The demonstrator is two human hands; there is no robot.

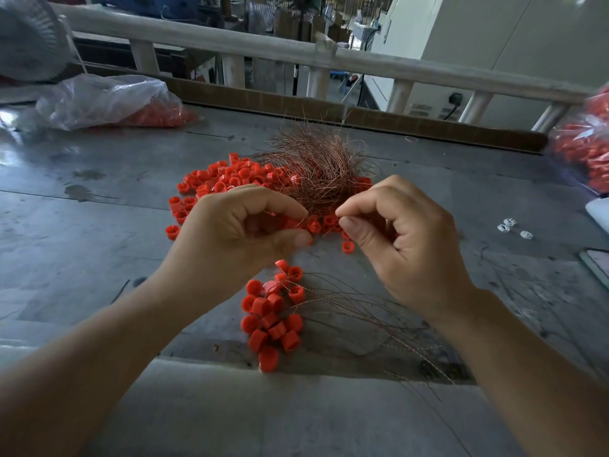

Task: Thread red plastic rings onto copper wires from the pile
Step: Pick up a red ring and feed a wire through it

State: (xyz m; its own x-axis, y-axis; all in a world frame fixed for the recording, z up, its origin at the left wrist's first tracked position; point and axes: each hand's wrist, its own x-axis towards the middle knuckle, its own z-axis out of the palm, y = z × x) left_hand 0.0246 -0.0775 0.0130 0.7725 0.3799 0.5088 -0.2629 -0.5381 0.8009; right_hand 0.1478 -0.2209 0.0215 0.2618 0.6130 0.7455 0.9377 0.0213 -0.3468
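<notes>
A tangled bundle of thin copper wires [321, 166] lies at the table's middle, on top of a scatter of loose red plastic rings [224, 178]. My left hand [244, 232] pinches a red ring [291, 223] between thumb and forefinger. Just to its right, my right hand [395, 239] pinches the end of a thin copper wire [333, 215] close to that ring. Nearer to me lies a cluster of red rings threaded on wires [272, 316], their copper tails [379, 319] fanning out to the right under my right forearm.
A clear plastic bag of red rings [108, 100] lies at the back left; another bag of red rings [583, 150] sits at the right edge. Small white parts [512, 227] lie right of my hand. A white railing [296, 54] runs behind the grey table [82, 225].
</notes>
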